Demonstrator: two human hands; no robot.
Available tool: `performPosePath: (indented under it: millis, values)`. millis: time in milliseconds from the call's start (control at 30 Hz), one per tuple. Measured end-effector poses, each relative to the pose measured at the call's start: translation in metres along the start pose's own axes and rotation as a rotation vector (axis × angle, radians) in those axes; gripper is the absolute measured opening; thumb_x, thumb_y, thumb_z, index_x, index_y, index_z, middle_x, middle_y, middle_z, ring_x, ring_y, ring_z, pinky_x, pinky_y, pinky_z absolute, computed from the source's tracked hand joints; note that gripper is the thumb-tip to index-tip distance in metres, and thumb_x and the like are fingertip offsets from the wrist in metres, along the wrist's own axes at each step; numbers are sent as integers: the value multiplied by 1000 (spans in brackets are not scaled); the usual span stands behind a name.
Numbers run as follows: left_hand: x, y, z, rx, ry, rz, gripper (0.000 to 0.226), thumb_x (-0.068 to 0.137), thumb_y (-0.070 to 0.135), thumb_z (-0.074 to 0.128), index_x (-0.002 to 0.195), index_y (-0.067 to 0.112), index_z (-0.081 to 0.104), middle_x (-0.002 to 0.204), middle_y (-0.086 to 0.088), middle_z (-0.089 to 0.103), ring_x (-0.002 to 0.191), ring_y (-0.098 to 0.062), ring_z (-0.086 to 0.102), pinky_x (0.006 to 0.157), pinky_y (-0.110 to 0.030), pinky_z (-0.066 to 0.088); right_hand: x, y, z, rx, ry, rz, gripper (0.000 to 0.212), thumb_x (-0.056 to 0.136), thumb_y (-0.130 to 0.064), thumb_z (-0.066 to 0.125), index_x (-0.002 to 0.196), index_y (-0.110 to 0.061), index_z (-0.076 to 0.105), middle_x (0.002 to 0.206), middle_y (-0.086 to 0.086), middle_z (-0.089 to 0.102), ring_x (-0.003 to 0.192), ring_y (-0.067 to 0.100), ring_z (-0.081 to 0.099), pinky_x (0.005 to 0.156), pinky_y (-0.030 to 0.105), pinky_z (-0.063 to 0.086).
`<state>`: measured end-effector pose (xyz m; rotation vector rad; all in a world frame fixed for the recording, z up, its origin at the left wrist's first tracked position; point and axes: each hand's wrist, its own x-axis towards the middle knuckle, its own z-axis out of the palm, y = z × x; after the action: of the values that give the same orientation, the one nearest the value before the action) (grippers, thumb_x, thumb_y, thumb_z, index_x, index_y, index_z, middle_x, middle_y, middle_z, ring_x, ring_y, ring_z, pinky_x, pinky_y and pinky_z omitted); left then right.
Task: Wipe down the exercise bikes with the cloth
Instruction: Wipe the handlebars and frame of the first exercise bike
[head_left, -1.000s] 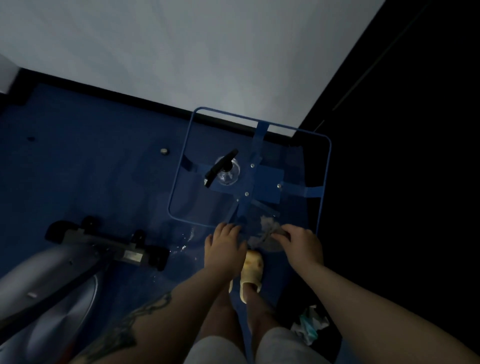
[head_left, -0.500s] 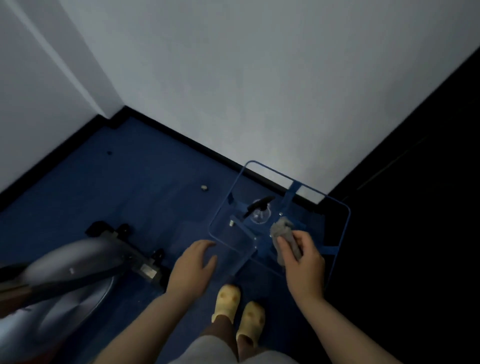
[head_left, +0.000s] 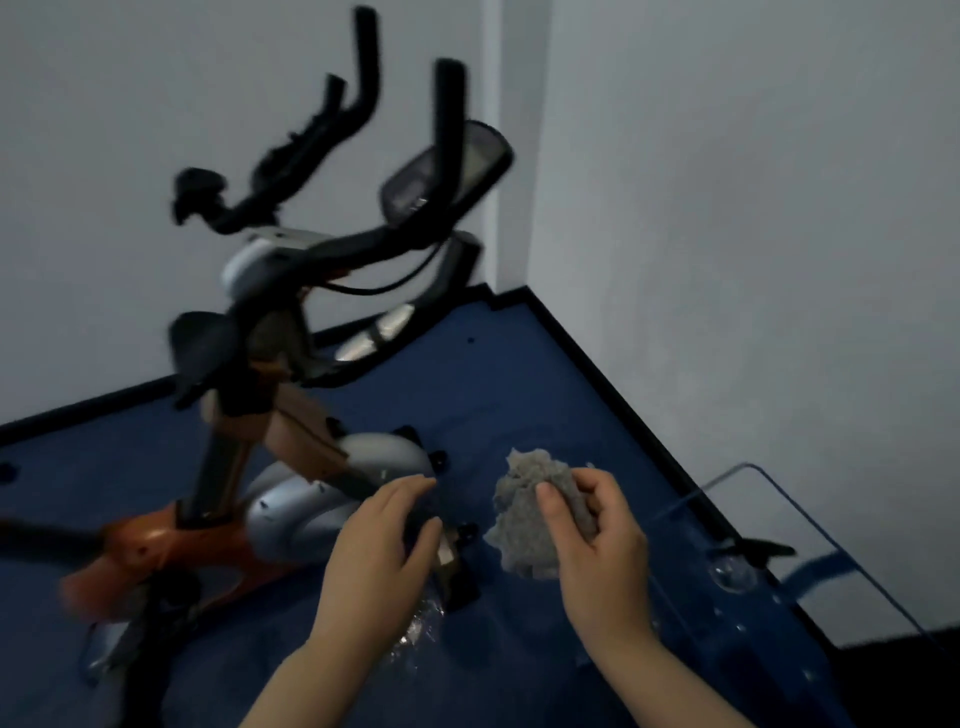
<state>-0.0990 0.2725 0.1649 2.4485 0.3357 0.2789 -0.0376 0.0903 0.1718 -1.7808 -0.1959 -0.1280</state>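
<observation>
Dim room corner, blue carpeted floor (head_left: 519, 374) meeting pale walls. The orange-and-silver exercise bike with black handlebars (head_left: 291, 364) stands on the left, its dark oval console (head_left: 441, 174) up near the wall corner; the picture is blurred there.

The right hand (head_left: 597, 540) is raised over the floor, fingers (head_left: 553, 512) curled tight around a crumpled grey cloth (head_left: 530, 514), thumb pressed on its front. The cloth hangs in the air, just right of the bike's front base and apart from it.

The left hand (head_left: 379, 551) sits beside it, fingers loosely spread and holding nothing, in front of the bike's silver flywheel cover (head_left: 291, 514).

At far right stands a clear plastic stool with blue frame (head_left: 779, 499), a black-nozzled spray bottle (head_left: 743, 561) visible through it.
</observation>
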Motion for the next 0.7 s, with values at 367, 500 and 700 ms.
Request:
performPosePath:
  millis: [367, 500, 700]
  values:
    - [-23, -91, -163, -67, 147, 40, 39, 88, 32, 56, 126, 36, 51, 127, 24, 50, 119, 5, 45, 99, -20, 36, -38, -99, 154, 177, 92, -61, 13, 77, -45, 61, 86, -36, 58, 86, -18, 67, 77, 0, 65, 54, 11, 50]
    - [-9, -113, -194, -78, 121, 97, 40, 87, 35, 53, 127, 37, 49, 130, 22, 50, 120, 3, 45, 101, -25, 40, -38, -120, 182, 195, 202, -86, 12, 76, -47, 60, 85, -39, 57, 86, -20, 66, 78, -1, 64, 56, 11, 50]
    - [29, -125, -207, -130, 122, 129, 42, 84, 40, 49, 126, 40, 48, 128, 24, 49, 119, 3, 46, 102, -31, 43, -15, -141, 194, 139, 269, -159, 14, 77, -46, 61, 87, -37, 58, 85, -20, 66, 77, -1, 64, 55, 11, 51]
